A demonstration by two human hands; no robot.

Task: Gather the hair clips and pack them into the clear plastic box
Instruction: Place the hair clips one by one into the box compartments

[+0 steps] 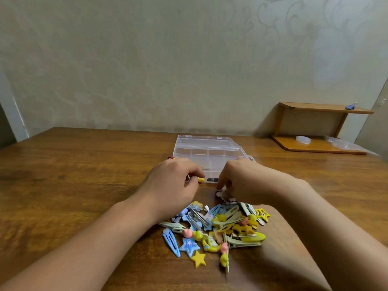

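Patterned wallpaper backs a wooden table (63, 185). We see the clear plastic box (207, 152), lid open, at 12 o'clock of the heap of hair clips (216, 229). Our left hand (174, 183) pinches a yellow clip (201, 179) at the box's near edge. Our right hand (249, 181), fingers curled, pinches a white clip (222, 193). At 2 o'clock stands a small shelf (319, 127).

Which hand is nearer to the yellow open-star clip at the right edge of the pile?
Right. The right hand is just above and left of the yellow open-star clip, pinching a pale clip. The left hand sits farther left, across the pile, holding a yellow-tipped clip.
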